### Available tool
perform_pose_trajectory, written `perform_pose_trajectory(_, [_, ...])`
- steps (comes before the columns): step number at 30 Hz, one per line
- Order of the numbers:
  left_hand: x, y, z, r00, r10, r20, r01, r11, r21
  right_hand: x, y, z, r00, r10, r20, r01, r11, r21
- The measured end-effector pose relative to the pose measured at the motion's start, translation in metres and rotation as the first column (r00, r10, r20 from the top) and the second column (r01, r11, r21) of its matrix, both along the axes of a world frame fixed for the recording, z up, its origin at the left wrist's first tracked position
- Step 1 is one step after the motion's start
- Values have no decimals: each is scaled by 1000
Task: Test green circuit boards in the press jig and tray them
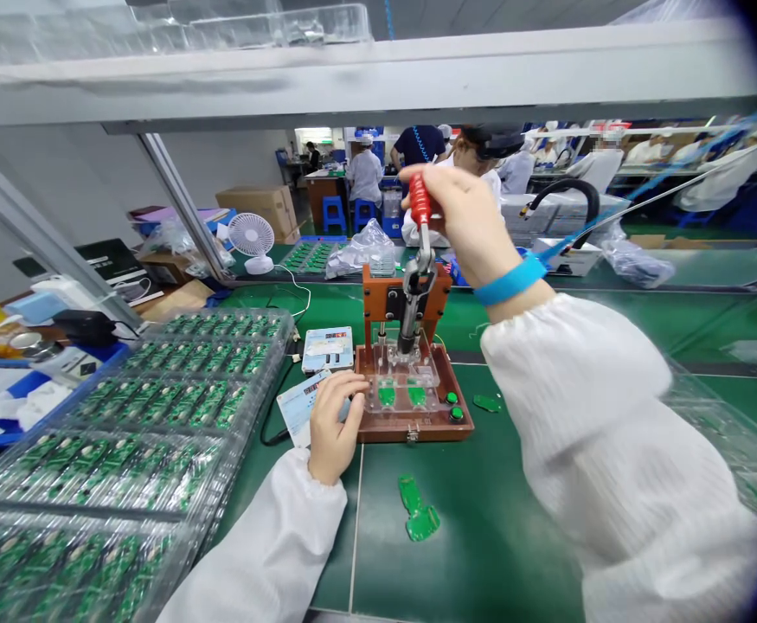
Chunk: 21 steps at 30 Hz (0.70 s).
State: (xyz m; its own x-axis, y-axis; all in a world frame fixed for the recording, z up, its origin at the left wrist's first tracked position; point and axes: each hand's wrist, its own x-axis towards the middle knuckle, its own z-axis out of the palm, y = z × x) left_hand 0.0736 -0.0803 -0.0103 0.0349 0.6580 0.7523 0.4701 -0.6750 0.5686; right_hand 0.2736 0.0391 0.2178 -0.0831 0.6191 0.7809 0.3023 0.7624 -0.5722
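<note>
The right hand point(462, 223) is closed around the red grip point(420, 199) of a toggle-clamp lever point(421, 255), its fingers wrapped over the top, and a blue wristband point(511, 281) circles the wrist just above the white sleeve point(579, 381). The lever stands nearly upright on a brown jig point(410, 428), with a black plunger point(406, 333) above a clear acrylic plate point(404, 381). Two green circuit boards point(400, 394) sit side by side in that plate, and two green buttons point(453, 405) sit at the jig's right corner.

The left hand point(334, 424) is curled against the jig's left edge, beside a printed card point(298, 407) (whether the fingers pinch the card or only lie over it, I cannot tell). A small digital meter point(327, 349) lies just behind that hand on the green desk point(495, 528). A loose green board point(486, 402) lies just right of the jig, and a second point(419, 510) lies nearer the person.

Stacked clear trays point(125, 433) of green boards fill the desk's left side. Farther off are a white fan point(252, 234), a cardboard box point(258, 208), and a co-worker point(365, 177) in white, seated on a blue stool.
</note>
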Motion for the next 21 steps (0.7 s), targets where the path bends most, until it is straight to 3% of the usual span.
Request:
perform_pose_trajectory(2, [-1,-1,1,1000,4,13,-4,1000,11,-7,-38,1,1000,5,19,-5,999,41])
perform_pose_trajectory(4, [-1,-3,2,1000,4,22,-5,1000,18,-13,-79,-10,998,-56,-24,59,985,165])
perform_pose_trajectory(8, [-1,-5,2,1000,-4,18,4,1000,-4,-21,-130,-53,992,-126,23,117,964,237])
perform_pose_trajectory(12, [0,-6,2,1000,-21,11,21,1000,-15,-20,-135,-89,990,-141,-24,142,963,230])
perform_pose_trajectory(21, [1,0,-3,1000,-8,14,9,995,-103,-29,-120,-135,988,-38,-147,80,952,295])
